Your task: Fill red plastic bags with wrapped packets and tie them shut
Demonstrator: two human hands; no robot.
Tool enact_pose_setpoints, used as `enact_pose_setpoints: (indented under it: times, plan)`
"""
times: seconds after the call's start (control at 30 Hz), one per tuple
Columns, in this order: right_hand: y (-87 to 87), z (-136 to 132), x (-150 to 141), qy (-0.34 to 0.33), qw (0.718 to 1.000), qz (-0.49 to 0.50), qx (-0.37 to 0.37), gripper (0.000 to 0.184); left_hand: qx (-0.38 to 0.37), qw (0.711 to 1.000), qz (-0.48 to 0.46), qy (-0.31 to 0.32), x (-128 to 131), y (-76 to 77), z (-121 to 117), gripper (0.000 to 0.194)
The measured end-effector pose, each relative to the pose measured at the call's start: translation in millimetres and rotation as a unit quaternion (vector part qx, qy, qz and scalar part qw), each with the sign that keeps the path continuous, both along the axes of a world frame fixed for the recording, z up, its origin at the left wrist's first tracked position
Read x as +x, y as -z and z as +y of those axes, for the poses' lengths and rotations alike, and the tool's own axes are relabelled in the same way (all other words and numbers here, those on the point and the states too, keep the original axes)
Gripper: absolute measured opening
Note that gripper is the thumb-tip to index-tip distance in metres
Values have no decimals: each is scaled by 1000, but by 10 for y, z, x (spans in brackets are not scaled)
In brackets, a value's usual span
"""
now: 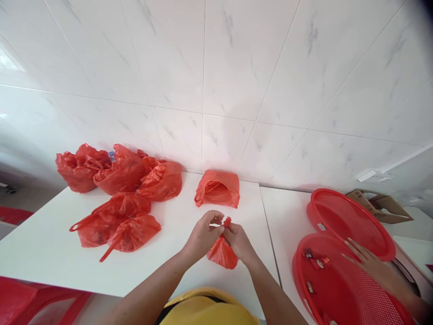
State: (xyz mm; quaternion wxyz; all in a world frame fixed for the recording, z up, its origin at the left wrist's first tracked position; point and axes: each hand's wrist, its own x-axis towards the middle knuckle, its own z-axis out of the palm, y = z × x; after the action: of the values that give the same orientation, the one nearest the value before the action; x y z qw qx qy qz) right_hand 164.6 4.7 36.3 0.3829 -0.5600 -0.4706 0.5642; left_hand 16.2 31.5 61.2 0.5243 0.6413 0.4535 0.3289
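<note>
My left hand (pixel 204 234) and my right hand (pixel 238 241) meet over the white table (pixel 50 253), both pinching the top of a small red plastic bag (pixel 222 254). The bag's twisted neck sticks up between my fingertips, and its filled body hangs below my hands. An open red bag (pixel 217 188) sits just beyond my hands, near the wall.
Several filled red plastic bags (pixel 118 198) lie in a heap at the table's left back. Two red mesh baskets (pixel 352 223) stand on the right, the nearer one (pixel 304 280) holding small items. Another person's hand (pixel 367 262) rests there. A cardboard box (pixel 382 205) is at far right.
</note>
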Motion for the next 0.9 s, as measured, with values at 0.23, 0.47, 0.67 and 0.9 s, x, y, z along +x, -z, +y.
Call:
enact_pose_setpoints:
  times: [0.23,0.47,0.67,0.9]
  plan:
    - [214,91,31,20,998,63,-8,45,125,985,102,57,31,340,-70,31]
    - [371,89,240,-3,996,77,-34,52,85,980,177,40,49,606,130,14]
    - [442,6,344,-16,992,119,-25,58,107,984,140,-8,75,770,202,13]
    - [594,108,316,58,993,-100,22,18,-43,989,141,13,113,726,141,8]
